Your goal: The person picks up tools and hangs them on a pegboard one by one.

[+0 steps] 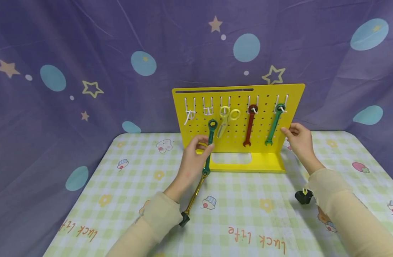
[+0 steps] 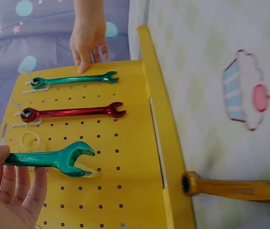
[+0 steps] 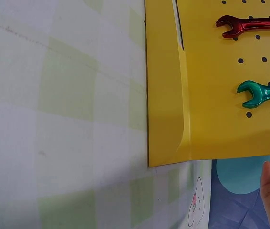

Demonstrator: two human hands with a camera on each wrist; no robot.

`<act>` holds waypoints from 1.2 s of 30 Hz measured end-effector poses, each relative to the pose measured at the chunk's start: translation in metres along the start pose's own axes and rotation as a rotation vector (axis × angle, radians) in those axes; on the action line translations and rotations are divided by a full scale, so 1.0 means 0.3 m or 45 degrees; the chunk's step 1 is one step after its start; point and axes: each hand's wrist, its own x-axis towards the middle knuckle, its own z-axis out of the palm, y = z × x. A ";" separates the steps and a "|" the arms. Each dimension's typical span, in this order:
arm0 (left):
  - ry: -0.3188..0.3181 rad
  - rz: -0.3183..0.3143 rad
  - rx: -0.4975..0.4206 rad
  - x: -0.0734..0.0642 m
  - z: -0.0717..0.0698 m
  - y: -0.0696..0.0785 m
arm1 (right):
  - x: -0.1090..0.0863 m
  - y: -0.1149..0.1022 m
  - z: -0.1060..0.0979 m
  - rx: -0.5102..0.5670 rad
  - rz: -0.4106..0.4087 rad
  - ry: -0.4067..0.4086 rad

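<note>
My left hand [image 1: 196,153] pinches a green combination wrench [image 1: 211,137] between thumb and fingers, ring end up. It is in front of the left part of a yellow pegboard [image 1: 260,157]. In the left wrist view its open jaw [image 2: 73,160] overlaps the pale yellow scissors. At the board's right edge is my right hand [image 1: 299,139], thumb on the front face and fingers partly hidden behind. Near it hangs another green wrench [image 1: 273,126], with a red wrench [image 1: 249,128] to its left. The yellow scissors [image 1: 224,125] hang left of the red one.
White hooks [image 1: 190,113] at the board's upper left carry nothing. A gold wrench [image 1: 196,192] lies on the checked tablecloth [image 1: 248,214] before the board's base. Black pieces [image 1: 304,196] show beside both wrists. A purple patterned curtain [image 1: 183,35] hangs behind the table.
</note>
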 end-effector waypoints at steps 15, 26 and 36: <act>0.045 0.047 0.058 0.071 0.007 0.016 | 0.000 0.001 0.001 0.025 -0.002 0.003; 0.072 0.001 0.087 0.108 0.005 0.002 | -0.001 0.003 0.000 0.026 -0.013 0.015; 0.063 0.001 0.127 0.149 0.005 -0.013 | 0.003 0.003 0.001 0.049 0.016 -0.002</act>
